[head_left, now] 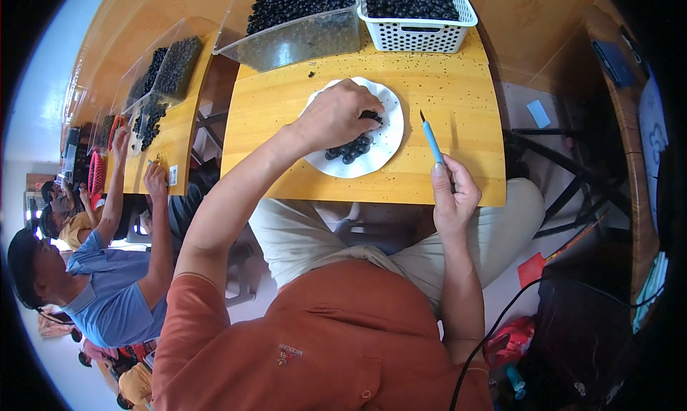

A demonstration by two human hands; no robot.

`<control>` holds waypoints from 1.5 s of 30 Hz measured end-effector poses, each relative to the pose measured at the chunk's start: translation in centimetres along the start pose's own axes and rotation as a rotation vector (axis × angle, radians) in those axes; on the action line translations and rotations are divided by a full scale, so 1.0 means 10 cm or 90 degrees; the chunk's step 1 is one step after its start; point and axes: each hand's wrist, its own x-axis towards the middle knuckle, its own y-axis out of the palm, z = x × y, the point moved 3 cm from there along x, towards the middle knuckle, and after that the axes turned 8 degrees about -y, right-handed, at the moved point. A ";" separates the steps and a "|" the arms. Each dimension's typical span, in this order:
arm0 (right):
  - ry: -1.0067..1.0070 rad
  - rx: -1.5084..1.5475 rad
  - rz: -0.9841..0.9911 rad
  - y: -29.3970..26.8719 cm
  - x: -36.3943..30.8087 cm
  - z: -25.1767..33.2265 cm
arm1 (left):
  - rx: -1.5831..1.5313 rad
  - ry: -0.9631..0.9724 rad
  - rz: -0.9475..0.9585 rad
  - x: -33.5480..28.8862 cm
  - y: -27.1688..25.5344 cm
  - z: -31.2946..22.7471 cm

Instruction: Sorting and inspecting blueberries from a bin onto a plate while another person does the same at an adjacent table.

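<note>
A white plate with a wavy rim [391,146] stands on the wooden table, with a heap of small dark round pieces [348,150] on it; I cannot tell what kind they are. Over the plate, my left hand [342,110] has its fingers curled down and pinched at dark pieces by the plate's right side. Its palm hides part of the plate. To the right of the plate, my right hand [456,189] grips a slim tool with a light blue handle [432,142] and a narrow dark pointed tip. The tip points up and away from me, apart from the plate.
At the table's far edge stand a clear bin [308,42] and a white perforated basket [422,39], both full of dark pieces. Crumbs dot the yellow tabletop [451,89]. A co-worker in a blue shirt [118,282] sits at another table on the left. A black cable [494,325] hangs at right.
</note>
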 end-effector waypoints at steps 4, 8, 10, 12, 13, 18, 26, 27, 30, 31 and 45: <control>-0.017 -0.002 -0.006 0.02 0.00 0.00 | 0.022 0.015 0.014 -0.03 0.09 -0.05; -0.022 -0.007 0.002 0.01 0.00 -0.01 | 0.074 -0.013 0.041 -0.01 0.17 -0.07; -0.023 -0.003 0.002 0.01 0.00 0.01 | 0.098 -0.018 0.056 -0.01 0.17 -0.08; -0.025 0.000 0.002 0.01 0.00 0.03 | 0.107 -0.023 0.059 -0.01 0.16 -0.11; -0.022 -0.004 0.006 0.01 0.01 0.03 | 0.108 -0.022 0.058 -0.02 0.17 -0.11; -0.027 0.004 -0.008 0.01 -0.01 0.01 | -0.028 0.042 -0.027 -0.13 0.08 -0.20; -0.056 -0.029 0.002 0.03 0.00 0.04 | -0.568 -0.156 -0.031 -0.43 0.10 -0.12; -0.057 -0.029 0.004 0.04 0.00 0.05 | -0.670 -0.200 -0.005 -0.47 0.12 -0.09; -0.061 -0.039 0.010 0.05 0.01 0.08 | -0.762 -0.211 -0.018 -0.56 0.14 -0.03; -0.051 -0.035 0.014 0.05 0.01 0.07 | -0.763 -0.210 -0.020 -0.59 0.14 -0.03; -0.036 -0.047 0.053 0.19 -0.15 0.21 | -1.300 -0.255 -0.068 -0.82 0.32 0.02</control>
